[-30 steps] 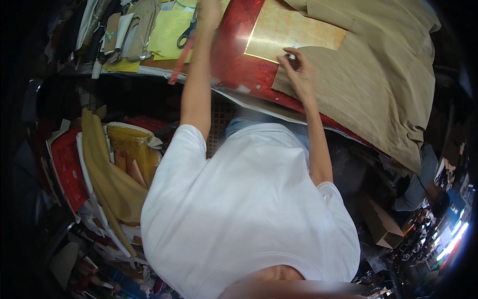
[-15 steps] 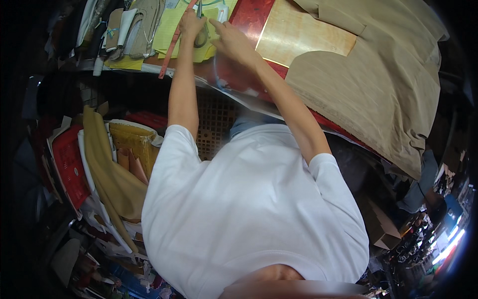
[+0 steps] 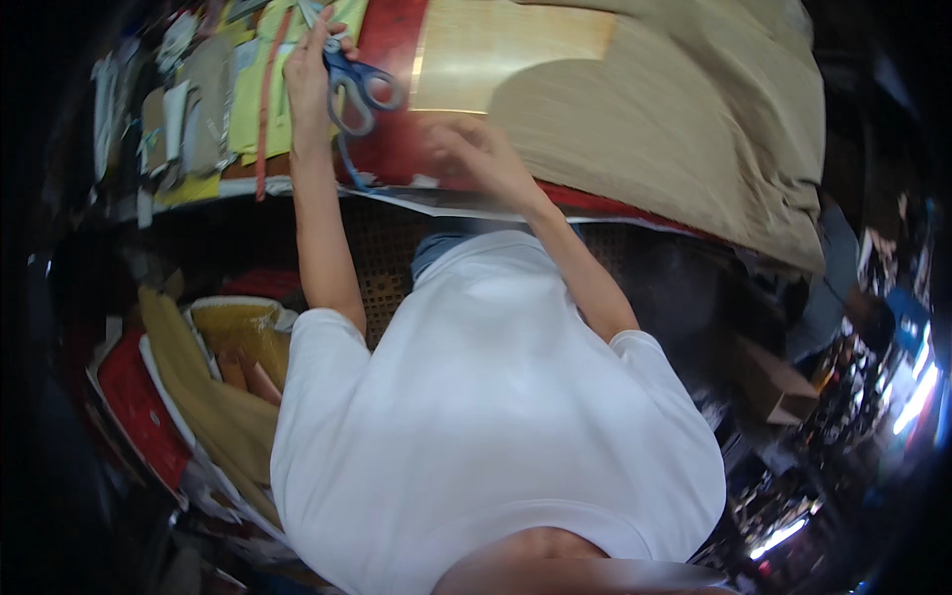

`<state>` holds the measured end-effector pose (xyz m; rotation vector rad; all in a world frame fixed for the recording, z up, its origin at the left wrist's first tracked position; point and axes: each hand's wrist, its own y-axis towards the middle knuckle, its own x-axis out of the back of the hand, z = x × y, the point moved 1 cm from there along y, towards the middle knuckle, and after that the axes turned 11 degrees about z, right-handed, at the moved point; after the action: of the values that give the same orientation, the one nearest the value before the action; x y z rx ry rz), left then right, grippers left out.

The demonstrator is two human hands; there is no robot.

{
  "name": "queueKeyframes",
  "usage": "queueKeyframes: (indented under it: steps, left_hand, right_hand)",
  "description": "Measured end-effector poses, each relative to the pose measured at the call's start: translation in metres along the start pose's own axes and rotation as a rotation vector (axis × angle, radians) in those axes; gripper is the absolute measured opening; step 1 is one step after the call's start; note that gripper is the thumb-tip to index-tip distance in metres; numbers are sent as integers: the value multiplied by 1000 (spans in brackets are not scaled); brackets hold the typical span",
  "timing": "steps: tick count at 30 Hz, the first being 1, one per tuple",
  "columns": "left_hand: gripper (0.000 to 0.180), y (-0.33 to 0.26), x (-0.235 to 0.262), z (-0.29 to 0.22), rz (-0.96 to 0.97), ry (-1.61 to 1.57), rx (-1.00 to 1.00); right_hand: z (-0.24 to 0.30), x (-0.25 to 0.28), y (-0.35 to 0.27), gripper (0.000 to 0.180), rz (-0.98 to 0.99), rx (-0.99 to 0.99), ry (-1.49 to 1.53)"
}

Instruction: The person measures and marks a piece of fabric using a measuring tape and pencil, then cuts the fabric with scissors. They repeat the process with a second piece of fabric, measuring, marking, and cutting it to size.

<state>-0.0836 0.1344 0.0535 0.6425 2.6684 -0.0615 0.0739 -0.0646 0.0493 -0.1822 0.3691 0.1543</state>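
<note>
My left hand (image 3: 308, 71) is closed around the blade end of a pair of scissors (image 3: 347, 71). Their blue and grey handle loops point toward me and to the right, over a red board (image 3: 382, 139). A red measuring strip (image 3: 263, 129) lies just left of that hand, across yellow sheets (image 3: 245, 104). To the right, my right hand (image 3: 481, 149) hovers near the lower edge of a pale, shiny board (image 3: 466, 64), by a tan cloth (image 3: 615, 134). Motion blurs its fingers, so I cannot make out their pose.
Rolled and folded materials (image 3: 203, 109) crowd the table's left end. Beneath the front edge, at left, stand a red container (image 3: 139, 407) and a draped mustard cloth (image 3: 203, 397). A cardboard box (image 3: 778, 382) sits low at the right.
The scissors, earlier low over the yellow sheets in my left hand, now show their loops over the red board. My right hand has moved away from them. The whole view has shifted.
</note>
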Motion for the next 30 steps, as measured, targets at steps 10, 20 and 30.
queueKeyframes:
  steps: [10, 20, 30]
  left_hand:
    - [44, -118, -273, 74, 581, -520, 457]
    - [34, -161, -348, 165, 905, 994, -654]
    - [22, -152, -345, 182, 867, 922, -595]
  right_hand:
    - [19, 65, -204, 60, 228, 330, 1077]
    - [4, 94, -375, 59, -460, -24, 284]
    - [13, 126, -380, 61, -443, -484, -135]
